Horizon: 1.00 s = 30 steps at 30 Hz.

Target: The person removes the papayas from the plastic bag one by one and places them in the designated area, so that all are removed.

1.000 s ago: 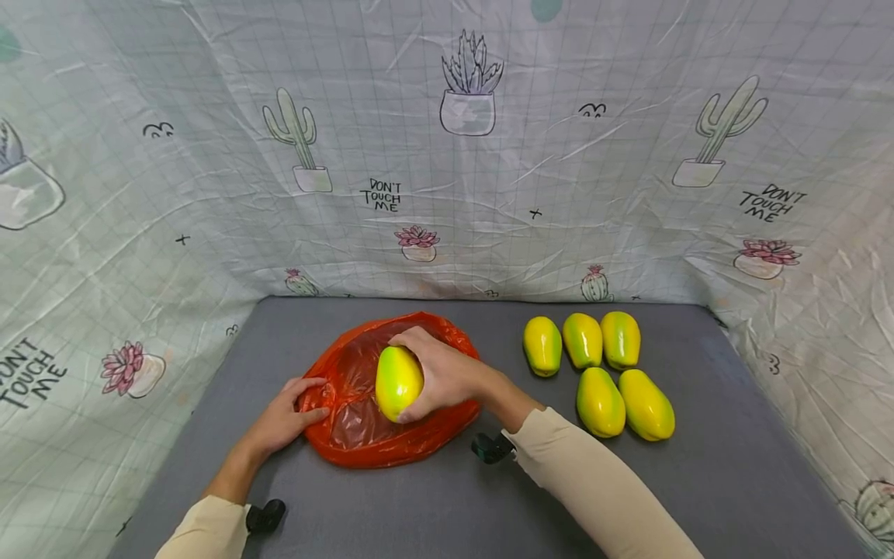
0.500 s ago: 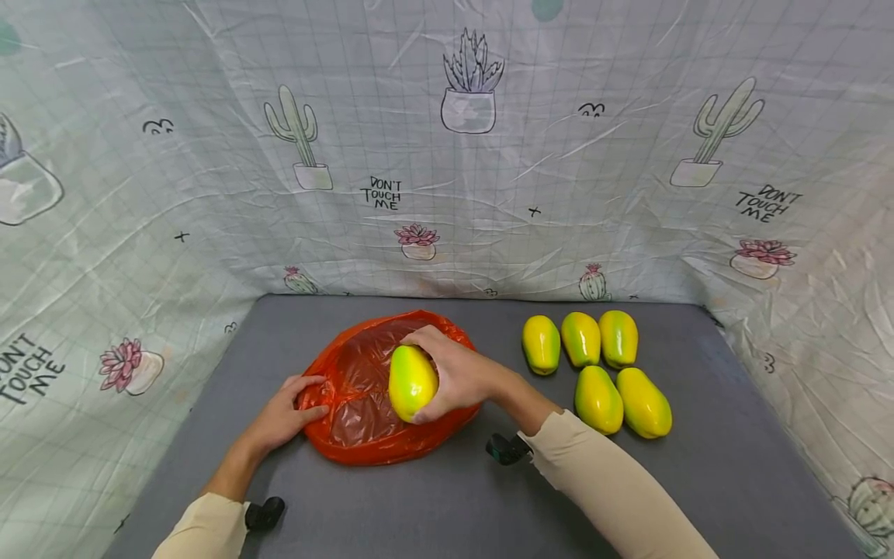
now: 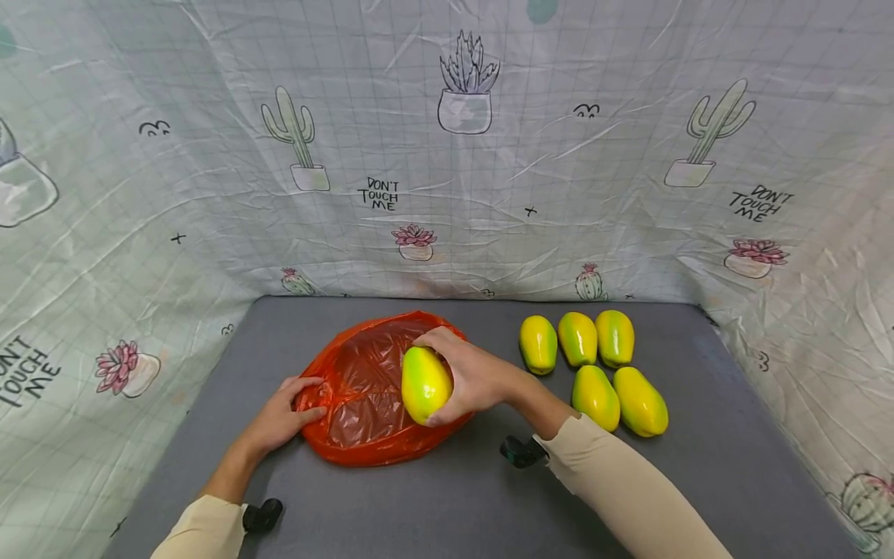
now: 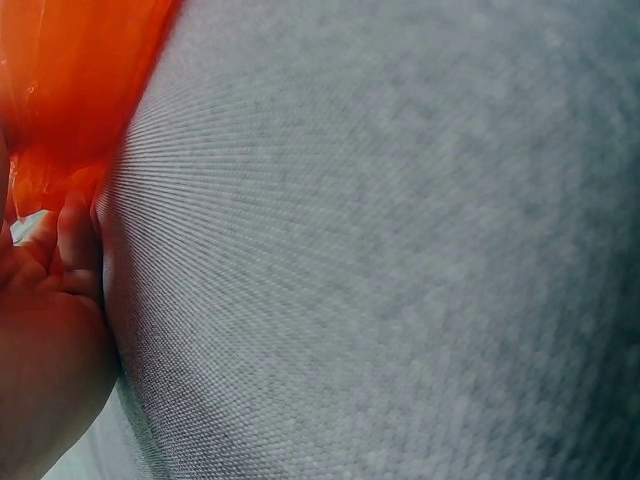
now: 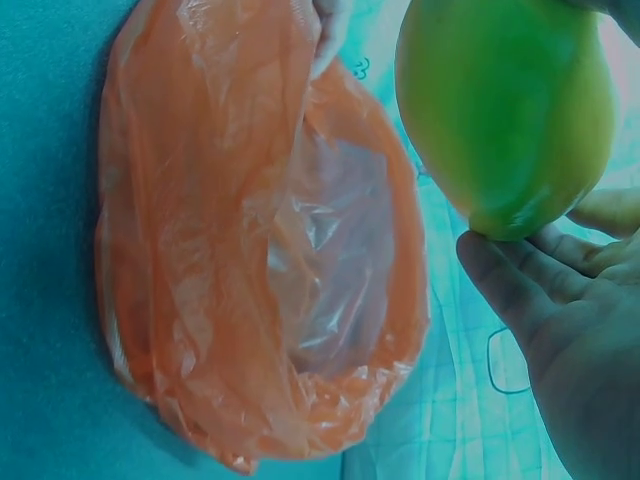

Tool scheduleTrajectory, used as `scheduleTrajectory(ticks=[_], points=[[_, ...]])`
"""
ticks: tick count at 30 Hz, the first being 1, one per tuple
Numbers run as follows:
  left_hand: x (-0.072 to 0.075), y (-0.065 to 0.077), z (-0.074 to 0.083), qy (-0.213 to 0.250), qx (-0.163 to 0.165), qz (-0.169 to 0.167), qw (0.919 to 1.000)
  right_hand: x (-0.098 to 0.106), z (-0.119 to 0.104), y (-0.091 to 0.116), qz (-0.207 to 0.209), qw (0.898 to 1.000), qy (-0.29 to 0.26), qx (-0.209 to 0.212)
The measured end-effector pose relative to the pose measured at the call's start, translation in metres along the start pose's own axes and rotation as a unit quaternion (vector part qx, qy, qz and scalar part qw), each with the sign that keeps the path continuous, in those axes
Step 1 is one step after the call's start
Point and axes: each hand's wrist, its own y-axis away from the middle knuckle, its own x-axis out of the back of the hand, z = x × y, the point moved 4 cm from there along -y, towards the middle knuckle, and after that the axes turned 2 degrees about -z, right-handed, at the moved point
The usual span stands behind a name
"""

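An orange-red plastic bag (image 3: pixel 363 442) lies with its mouth spread wide on the grey table. At its left rim, my left hand (image 3: pixel 279 415) grips the plastic; in the left wrist view the fingers (image 4: pixel 75 235) are curled at the bag's edge and partly hidden. Above the right part of the bag, my right hand (image 3: pixel 475 378) holds a shiny yellow-green papaya (image 3: pixel 424 386) between thumb and fingers. The right wrist view shows this papaya (image 5: pixel 510 110) held clear of the bag (image 5: pixel 200 250), beside its open mouth.
Several more papayas (image 3: pixel 595 397) lie in two rows on the table (image 3: pixel 405 505), right of the bag. A cloth printed with cacti (image 3: pixel 489 256) hangs behind the table and along both sides.
My right hand has moved rightward across the bag, carrying the papaya, and more of the bag's mouth shows. The left hand has stayed at the rim.
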Motion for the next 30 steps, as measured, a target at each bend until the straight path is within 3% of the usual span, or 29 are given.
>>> scheduleTrajectory(ticks=[30], points=[[0.0, 0.0, 0.001, 0.008, 0.014, -0.008, 0.9998, 0.011, 0.01, 0.031, 0.002, 1.0, 0.015, -0.021]])
